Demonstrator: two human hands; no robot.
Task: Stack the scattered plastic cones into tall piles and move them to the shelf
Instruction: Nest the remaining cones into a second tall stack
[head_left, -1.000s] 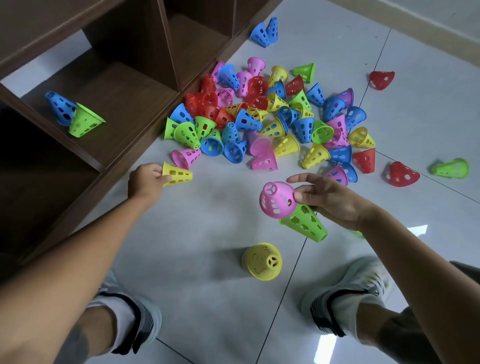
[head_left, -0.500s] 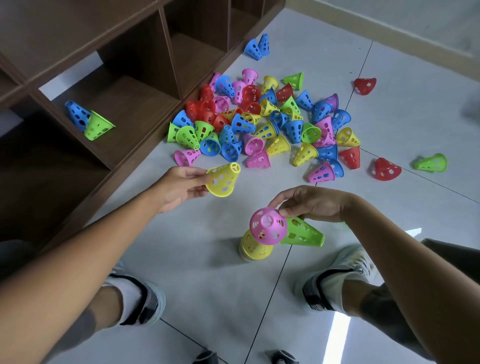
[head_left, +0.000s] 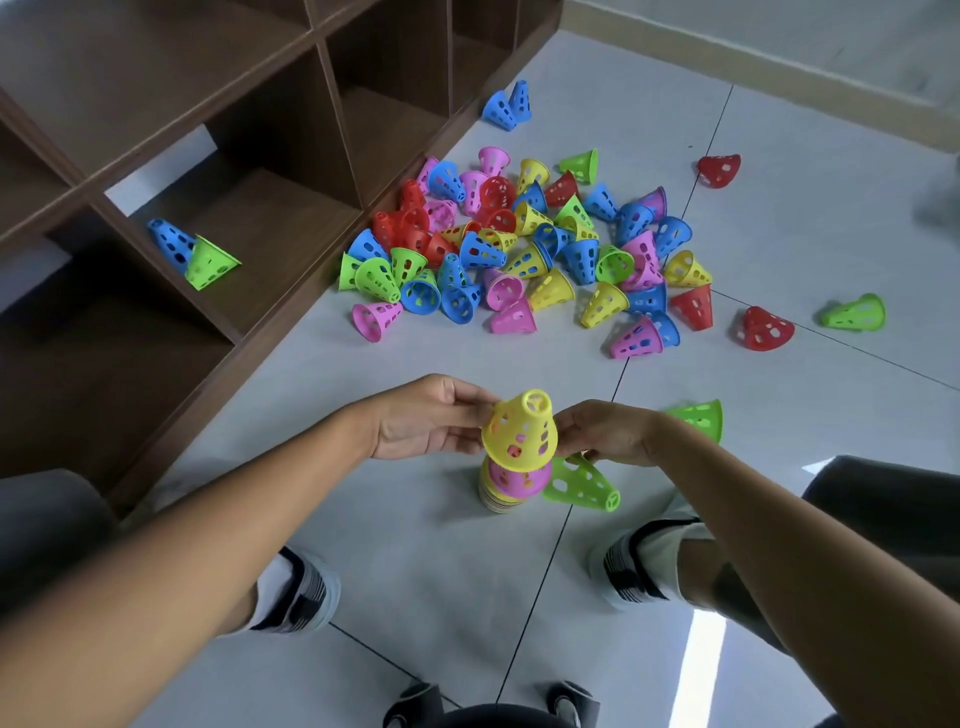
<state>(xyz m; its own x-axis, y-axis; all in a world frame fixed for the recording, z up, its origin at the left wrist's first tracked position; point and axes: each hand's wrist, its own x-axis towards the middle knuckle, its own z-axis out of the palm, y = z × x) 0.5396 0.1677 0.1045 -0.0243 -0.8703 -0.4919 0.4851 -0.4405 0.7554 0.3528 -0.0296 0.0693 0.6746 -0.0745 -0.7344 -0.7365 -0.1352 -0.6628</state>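
Note:
A short stack stands on the floor between my feet: a yellow base cone (head_left: 493, 500) with a pink cone (head_left: 519, 477) on it. My left hand (head_left: 426, 418) pinches a yellow cone (head_left: 520, 427) by its side, just over the pink one. My right hand (head_left: 608, 431) is at the yellow cone's other side and holds a green cone (head_left: 581, 484) that lies sideways under it, tip pointing lower right. Several loose cones in mixed colours form a heap (head_left: 519, 249) further out. The brown shelf (head_left: 291, 228) at left holds a blue cone (head_left: 169, 240) and a green cone (head_left: 209, 262).
Stray cones lie apart from the heap: a green one (head_left: 698, 418) behind my right wrist, red ones (head_left: 763, 328) (head_left: 719, 169), a green one (head_left: 854, 312) and a blue pair (head_left: 506, 106). My shoes (head_left: 298, 592) (head_left: 636, 569) flank the stack.
The pink cone left my right hand and now sits on the yellow base. My left hand carried the yellow cone from the heap's edge to above the stack.

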